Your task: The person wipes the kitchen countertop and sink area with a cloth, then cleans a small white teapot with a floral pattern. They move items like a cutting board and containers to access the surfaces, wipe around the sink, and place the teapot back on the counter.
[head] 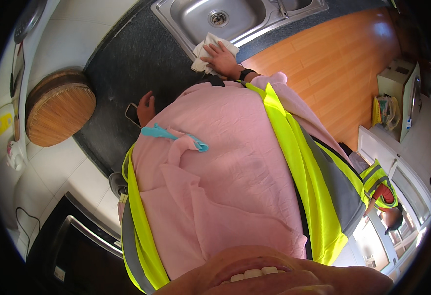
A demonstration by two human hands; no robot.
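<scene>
My right hand point(221, 59), with a dark band at the wrist, presses down with spread fingers on a white cloth point(200, 62). The cloth lies crumpled on the near rim of the stainless steel sink point(189, 48) and partly on the dark countertop point(138, 62). Farther left, my left hand point(147, 110) rests low by the countertop with its fingers bent. Beside it is a dark flat object with a pale rim point(131, 113), perhaps a phone; my hand hides part of it, and I cannot tell whether I hold it.
A thick round wooden block point(60, 114) stands by the tiled wall at left. Kitchen utensils point(18, 70) hang there. A black appliance point(82, 243) is at lower left. Orange wood flooring point(322, 73) spreads to the right, with a person in a hi-vis vest point(381, 188) beyond.
</scene>
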